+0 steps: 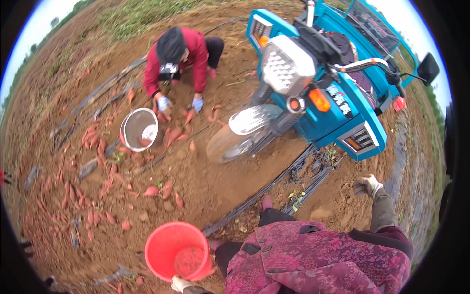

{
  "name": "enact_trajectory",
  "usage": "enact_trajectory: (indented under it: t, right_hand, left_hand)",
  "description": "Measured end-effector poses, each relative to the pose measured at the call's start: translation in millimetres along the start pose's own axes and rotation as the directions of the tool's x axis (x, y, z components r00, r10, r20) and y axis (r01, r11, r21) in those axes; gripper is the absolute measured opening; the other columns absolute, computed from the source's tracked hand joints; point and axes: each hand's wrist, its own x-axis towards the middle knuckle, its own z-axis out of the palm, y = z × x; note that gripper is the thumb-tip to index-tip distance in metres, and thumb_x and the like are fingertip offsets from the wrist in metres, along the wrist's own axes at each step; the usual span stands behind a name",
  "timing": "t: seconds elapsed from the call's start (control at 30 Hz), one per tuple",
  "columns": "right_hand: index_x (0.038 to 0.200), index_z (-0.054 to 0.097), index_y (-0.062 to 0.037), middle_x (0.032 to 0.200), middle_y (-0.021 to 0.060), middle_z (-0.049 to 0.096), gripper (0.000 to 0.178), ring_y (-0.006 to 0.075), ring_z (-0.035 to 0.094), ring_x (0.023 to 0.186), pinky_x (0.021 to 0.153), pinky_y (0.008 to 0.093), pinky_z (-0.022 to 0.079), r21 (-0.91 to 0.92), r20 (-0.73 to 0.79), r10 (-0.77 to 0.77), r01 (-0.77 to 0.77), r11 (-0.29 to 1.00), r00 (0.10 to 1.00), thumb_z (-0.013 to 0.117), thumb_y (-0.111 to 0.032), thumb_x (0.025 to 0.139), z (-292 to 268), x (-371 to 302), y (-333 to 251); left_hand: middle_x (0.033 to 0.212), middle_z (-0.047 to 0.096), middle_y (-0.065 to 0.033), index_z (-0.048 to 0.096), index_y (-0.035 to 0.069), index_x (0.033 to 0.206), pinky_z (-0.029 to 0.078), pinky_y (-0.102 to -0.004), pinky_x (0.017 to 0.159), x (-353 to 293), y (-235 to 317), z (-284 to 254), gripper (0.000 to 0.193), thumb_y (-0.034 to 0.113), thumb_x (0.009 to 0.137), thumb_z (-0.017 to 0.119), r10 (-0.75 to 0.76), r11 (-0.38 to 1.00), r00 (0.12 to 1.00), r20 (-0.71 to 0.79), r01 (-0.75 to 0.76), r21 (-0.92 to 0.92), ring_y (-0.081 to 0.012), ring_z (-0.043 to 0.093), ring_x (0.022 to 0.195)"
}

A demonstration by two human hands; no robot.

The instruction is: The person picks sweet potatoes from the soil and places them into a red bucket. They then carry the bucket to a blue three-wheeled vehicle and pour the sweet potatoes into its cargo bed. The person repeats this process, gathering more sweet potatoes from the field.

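A red bucket (161,255) tilts beside my legs, with only some soil on its bottom. My left hand (181,284), in a pale glove, is closed on its near rim; part of the hand is cut off by the picture's lower edge. Out to the right, my right hand (369,186) hangs over bare soil in a white glove with grey fingers. Its fingers are loosely apart, with nothing in them. Many sweet potatoes (151,191) lie scattered on the brown ground beyond the bucket and to its left.
A blue cargo tricycle (318,108) stands ahead, its front wheel (230,144) toward me. Another person (181,59) in a red jacket crouches at far left, gloved hands among sweet potatoes by a metal-grey bucket (126,130). Black plastic film strips (254,196) cross the soil.
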Motion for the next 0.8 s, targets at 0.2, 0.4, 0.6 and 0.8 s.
enact_trajectory:
  t: [0.2, 0.4, 0.6, 0.8]
  right_hand:
    - [0.116, 0.071, 0.0028, 0.101, 0.0136, 0.074, 0.038, 0.0218, 0.074, 0.091, 0.078, 0.0367, 0.064, -0.516, 0.544, 0.156, 0.183, 0.837, 0.824, 0.076, -0.024, 0.09, 243.5, -33.1, -1.0]
    - [0.123, 0.071, -0.0044, 0.109, 0.0077, 0.076, 0.041, 0.0143, 0.068, 0.094, 0.083, 0.0298, 0.055, -0.562, 0.772, 0.155, 0.547, 0.621, 0.617, 0.076, -0.027, 0.089, 464.7, -19.7, -13.4]
    - [0.109, 0.073, -0.0045, 0.085, 0.0102, 0.072, 0.039, 0.0189, 0.065, 0.073, 0.066, 0.035, 0.052, -0.587, 0.748, 0.096, 0.587, 0.557, 0.657, 0.076, -0.034, 0.085, 677.8, 58.9, 13.3]
    - [0.112, 0.07, -0.0033, 0.098, 0.0162, 0.074, 0.039, 0.0297, 0.07, 0.088, 0.076, 0.0409, 0.053, -0.454, 0.418, -0.202, 0.397, 0.798, 0.886, 0.07, -0.032, 0.085, 873.2, 212.4, 25.0]
  left_hand:
    - [0.104, 0.063, -0.0228, 0.055, -0.008, 0.105, 0.055, -0.05, 0.08, 121.9, 23.2, -16.2, 0.039, 0.002, 0.069, 0.065, 0.078, 0.963, 0.996, -0.046, -0.063, 0.262, -0.0318, 0.062, 0.085]
    - [0.104, 0.06, -0.0204, 0.053, -0.006, 0.105, 0.053, -0.0481, 0.079, 202.9, 35.6, 3.2, 0.035, 0.006, 0.075, 0.066, 0.211, 0.926, 0.977, 0.028, -0.209, 0.316, -0.0293, 0.06, 0.088]
    - [0.091, 0.059, -0.0184, 0.054, -0.009, 0.098, 0.05, -0.047, 0.075, 239.9, -2.4, 69.9, 0.027, 0.005, 0.077, 0.065, 0.292, 0.872, 0.951, 0.101, -0.308, 0.382, -0.0256, 0.056, 0.082]
    - [0.085, 0.067, -0.0247, 0.064, -0.011, 0.094, 0.051, -0.0523, 0.067, 288.0, -36.3, 59.9, 0.037, 0.024, 0.085, 0.069, 0.519, 0.339, 0.825, 0.223, -0.438, 0.832, -0.0342, 0.061, 0.073]
